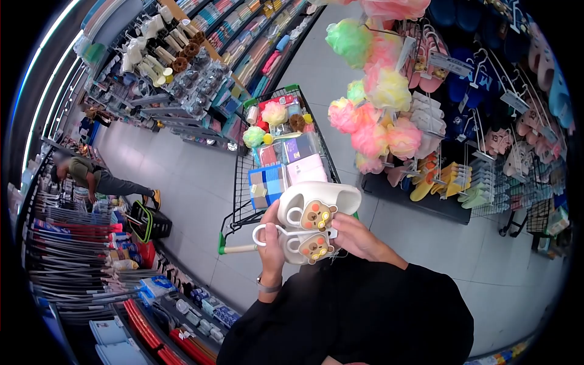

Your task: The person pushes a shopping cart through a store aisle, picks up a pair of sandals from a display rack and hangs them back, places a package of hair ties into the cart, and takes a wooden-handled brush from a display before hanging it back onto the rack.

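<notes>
While my left hand and right hand clamp the white slippers at opposite sides, I reckon a slackened grip could drop them floorward.

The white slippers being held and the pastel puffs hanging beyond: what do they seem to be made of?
White slippers: probably moulded foam or rubbery plastic, smooth and softly matt, judging by thick rounded edges.
Pastel puffs: likely synthetic mesh, fluffy in finish, judging by their ruffled, gauzy bunches.
</notes>
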Motion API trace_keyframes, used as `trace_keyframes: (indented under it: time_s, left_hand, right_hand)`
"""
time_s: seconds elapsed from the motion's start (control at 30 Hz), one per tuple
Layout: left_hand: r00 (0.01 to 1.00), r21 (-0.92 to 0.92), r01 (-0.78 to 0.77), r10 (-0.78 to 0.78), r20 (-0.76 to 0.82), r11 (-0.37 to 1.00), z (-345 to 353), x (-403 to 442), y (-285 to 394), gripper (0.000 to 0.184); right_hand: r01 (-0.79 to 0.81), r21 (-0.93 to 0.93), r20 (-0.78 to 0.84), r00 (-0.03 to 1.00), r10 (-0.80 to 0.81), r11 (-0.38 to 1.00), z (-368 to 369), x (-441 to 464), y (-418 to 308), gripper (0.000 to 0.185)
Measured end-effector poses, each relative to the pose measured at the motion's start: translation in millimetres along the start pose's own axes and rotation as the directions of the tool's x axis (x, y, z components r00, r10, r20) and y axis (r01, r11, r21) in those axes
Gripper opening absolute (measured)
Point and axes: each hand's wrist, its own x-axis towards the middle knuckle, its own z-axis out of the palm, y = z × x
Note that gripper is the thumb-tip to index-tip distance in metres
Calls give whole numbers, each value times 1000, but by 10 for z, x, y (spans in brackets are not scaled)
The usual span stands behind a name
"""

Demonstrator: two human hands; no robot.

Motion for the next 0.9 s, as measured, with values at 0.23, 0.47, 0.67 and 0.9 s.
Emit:
trace_keyframes:
  time_s: [0.23,0.47,0.67,0.9]
  left_hand:
    - [986,-198,129,-146,-75,972,41,20,42,55]
    - [984,-161,147,-161,-80,976,-15,32,-56,57]
    - [979,-211,137,-165,-122,968,-48,79,-69,59]
    - [967,-295,148,-201,-159,944,-57,126,-22,58]
  right_hand:
    - [-15,15,26,1000,15,1000,47,-13,-39,57]
    - [17,2,26,1000,-17,1000,-43,-4,4,48]
    - [72,-195,-45,996,-83,978,-112,-79,-95,39]
    - [178,-309,-77,975,-211,934,-134,-70,-89,34]
